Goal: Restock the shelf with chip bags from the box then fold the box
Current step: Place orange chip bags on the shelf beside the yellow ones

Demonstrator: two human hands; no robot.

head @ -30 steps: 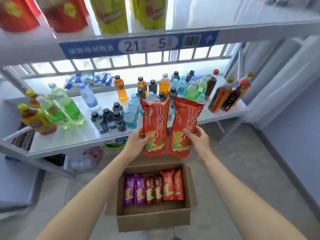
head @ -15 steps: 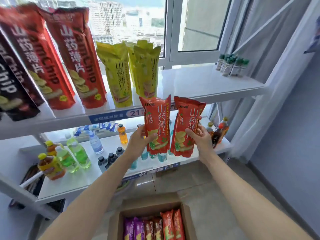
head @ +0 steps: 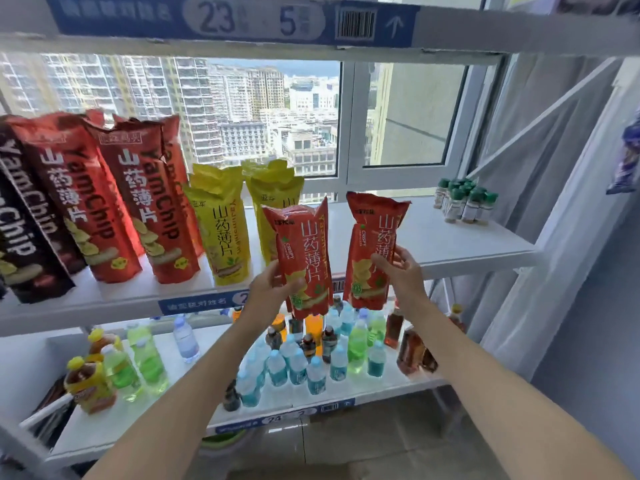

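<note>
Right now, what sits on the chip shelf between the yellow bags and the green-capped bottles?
Head view: bare white shelf between yellow bags and green-capped bottles.

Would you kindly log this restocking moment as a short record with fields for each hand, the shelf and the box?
left hand: grips one red chip bag, upright
right hand: grips second red chip bag, upright
bags: held in front of the chip shelf, not yet set down
shelf stock: yellow bags and larger red bags to the left; bare space at right
box: out of view
</note>
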